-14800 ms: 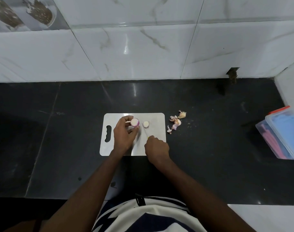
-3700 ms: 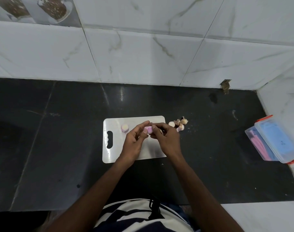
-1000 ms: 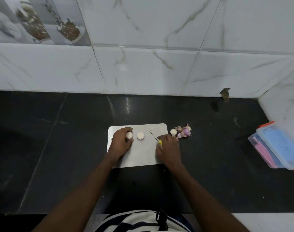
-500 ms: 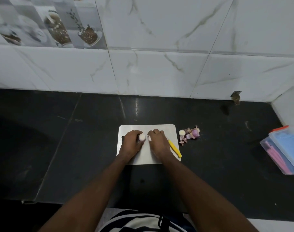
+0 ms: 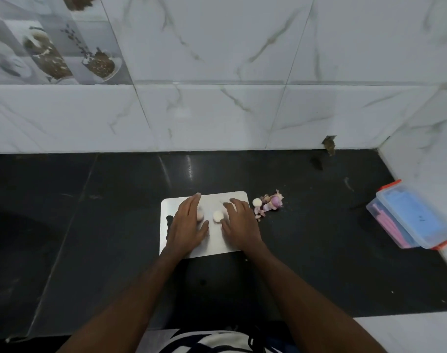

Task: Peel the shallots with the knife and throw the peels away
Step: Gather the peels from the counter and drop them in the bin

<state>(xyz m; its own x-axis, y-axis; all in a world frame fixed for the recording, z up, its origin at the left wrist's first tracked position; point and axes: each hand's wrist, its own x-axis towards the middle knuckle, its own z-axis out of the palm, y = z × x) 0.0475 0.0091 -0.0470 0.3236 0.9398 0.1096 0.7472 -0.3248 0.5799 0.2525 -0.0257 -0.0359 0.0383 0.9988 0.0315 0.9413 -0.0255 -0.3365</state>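
Note:
A white cutting board (image 5: 218, 244) lies on the black counter. Two peeled, pale shallots rest on it: one (image 5: 218, 216) in the gap between my hands, the other (image 5: 200, 214) half hidden beside my left hand's fingers. My left hand (image 5: 188, 226) lies flat on the board, fingers straight, holding nothing. My right hand (image 5: 240, 222) lies flat on the board's right part with its fingers spread, holding nothing. The knife is not visible. A heap of pink and tan peels (image 5: 269, 205) with a pale cut end (image 5: 257, 202) sits on the counter just right of the board.
A clear plastic box (image 5: 411, 220) with orange clips and blue and pink contents stands at the right, by the side wall. White marble tiles (image 5: 217, 110) close off the back. The black counter (image 5: 90, 225) stretches left of the board.
Both hands have let go of the shallots and flattened onto the board. My right hand shifted right, over the spot where the yellow-handled knife lay half a second ago.

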